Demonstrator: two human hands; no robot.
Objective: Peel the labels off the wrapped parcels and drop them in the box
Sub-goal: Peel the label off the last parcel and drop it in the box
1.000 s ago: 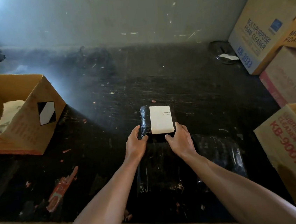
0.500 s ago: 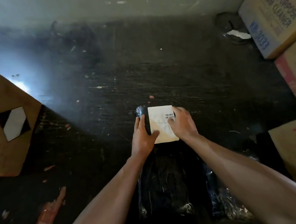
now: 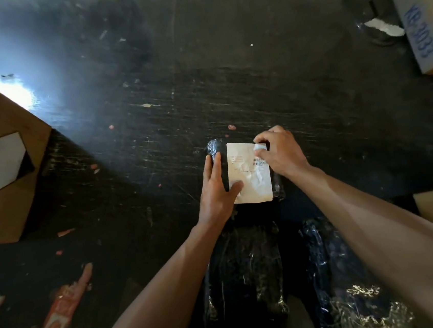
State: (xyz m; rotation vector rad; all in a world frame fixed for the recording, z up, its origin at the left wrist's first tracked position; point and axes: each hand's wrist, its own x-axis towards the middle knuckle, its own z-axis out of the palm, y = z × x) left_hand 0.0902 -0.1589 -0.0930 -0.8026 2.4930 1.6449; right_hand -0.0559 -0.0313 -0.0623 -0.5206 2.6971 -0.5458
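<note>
"What did you have on the left?"

"The cardboard box (image 3: 2, 170), well apart from the work. Then my left hand (image 3: 216, 192), fingers straight and flat on the wrapped parcel (image 3: 215, 148), thumb pressing the label (image 3: 249, 181) (at its lower left corner)."

"And further right?"

"My right hand (image 3: 282, 154) pinched the label's upper right corner, fingers curled round it. The parcel lay mid-frame on the dark surface (image 3: 254, 79), label up."

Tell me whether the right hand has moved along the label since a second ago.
Yes. The right hand went from the near right corner of the label to its far right corner, which it pinches.
</note>
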